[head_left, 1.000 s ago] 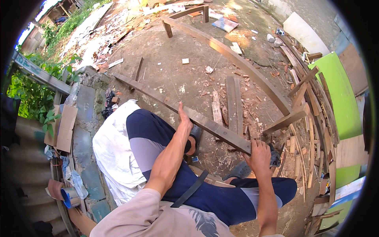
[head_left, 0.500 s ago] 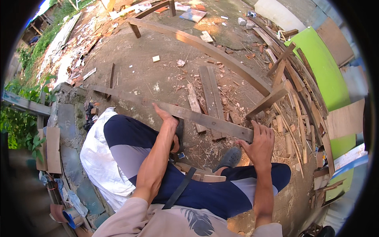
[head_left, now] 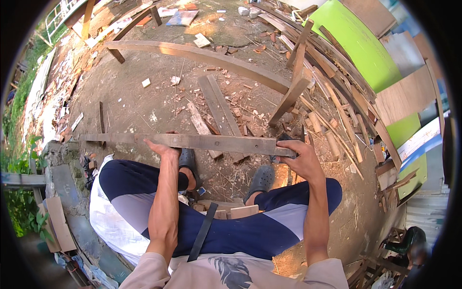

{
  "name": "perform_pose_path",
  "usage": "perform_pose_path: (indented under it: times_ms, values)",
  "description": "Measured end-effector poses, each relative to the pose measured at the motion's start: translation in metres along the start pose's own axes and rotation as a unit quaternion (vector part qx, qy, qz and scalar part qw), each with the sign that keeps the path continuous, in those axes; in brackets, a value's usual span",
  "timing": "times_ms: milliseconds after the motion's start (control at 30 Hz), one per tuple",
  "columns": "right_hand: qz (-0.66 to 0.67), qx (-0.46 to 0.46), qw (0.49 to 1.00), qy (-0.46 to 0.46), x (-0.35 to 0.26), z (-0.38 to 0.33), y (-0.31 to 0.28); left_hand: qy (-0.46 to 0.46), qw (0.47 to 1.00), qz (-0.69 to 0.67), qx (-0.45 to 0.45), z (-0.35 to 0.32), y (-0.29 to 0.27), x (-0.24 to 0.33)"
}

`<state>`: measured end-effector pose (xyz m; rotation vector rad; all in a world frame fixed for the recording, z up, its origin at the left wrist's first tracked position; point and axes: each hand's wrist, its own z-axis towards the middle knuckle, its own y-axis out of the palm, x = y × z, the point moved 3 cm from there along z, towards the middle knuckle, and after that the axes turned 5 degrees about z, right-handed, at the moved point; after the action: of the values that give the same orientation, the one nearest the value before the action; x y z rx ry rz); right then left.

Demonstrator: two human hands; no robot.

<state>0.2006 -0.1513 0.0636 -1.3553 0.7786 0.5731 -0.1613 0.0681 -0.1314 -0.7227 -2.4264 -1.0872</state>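
Just past the knees: a weathered wooden plank, held roughly level.
Long, narrow, grey-brown and kinda scuffed, with a couple of dark round spots toward the right end. Left hand's closed around it partway along, right hand's gripping the right end.
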Motion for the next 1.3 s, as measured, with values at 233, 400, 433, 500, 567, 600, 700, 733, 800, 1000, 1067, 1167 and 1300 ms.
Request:
perform_pose_path:
  times_ms: [233, 400, 433, 500, 567, 600, 700, 733, 800, 1000, 1067, 1167, 1300]
  values:
    - [0.009, 0.044, 0.999, -0.028, 0.001, -0.004, 0.008, 0.018, 0.998, -0.044, -0.040, -0.008, 0.002, 0.006]
    - [0.056, 0.005, 0.997, 0.051, 0.017, -0.007, 0.023, 0.015, 0.999, -0.008, -0.045, -0.003, -0.007, 0.006]
    - [0.049, -0.003, 0.997, 0.065, 0.024, -0.008, 0.026, 0.026, 0.999, -0.013, -0.042, -0.004, -0.006, 0.007]
    - [0.036, -0.017, 0.995, 0.090, 0.037, -0.012, 0.029, 0.050, 0.998, -0.023, -0.036, -0.009, 0.003, 0.006]
    - [0.009, -0.052, 0.996, 0.073, 0.043, -0.012, 0.033, 0.052, 0.998, -0.012, -0.038, -0.010, 0.005, 0.011]
    - [-0.014, -0.071, 0.995, 0.063, 0.044, -0.010, 0.035, 0.051, 0.998, -0.008, -0.038, -0.008, 0.002, 0.012]
    - [-0.043, -0.140, 0.987, 0.062, 0.048, -0.008, 0.043, 0.055, 0.997, 0.039, -0.022, 0.007, -0.007, 0.012]
    - [-0.033, -0.190, 0.976, 0.097, 0.049, -0.007, 0.046, 0.059, 0.997, 0.036, -0.027, 0.010, -0.008, 0.011]
    - [-0.051, -0.291, 0.949, 0.111, 0.050, -0.010, 0.051, 0.061, 0.997, 0.029, -0.039, 0.010, -0.005, 0.003]
    - [-0.056, -0.335, 0.912, 0.229, 0.049, -0.015, 0.050, 0.059, 0.997, 0.032, -0.047, 0.013, -0.001, 0.001]
    - [-0.030, -0.331, 0.910, 0.249, 0.037, -0.011, 0.049, 0.028, 0.997, 0.053, -0.040, 0.019, -0.011, -0.009]
    - [-0.051, -0.323, 0.900, 0.290, 0.036, -0.011, 0.047, -0.014, 0.996, 0.085, -0.007, 0.024, -0.027, -0.026]
    - [-0.086, -0.223, 0.938, 0.252, 0.023, -0.007, 0.046, -0.032, 0.995, 0.088, 0.036, 0.031, -0.034, -0.035]
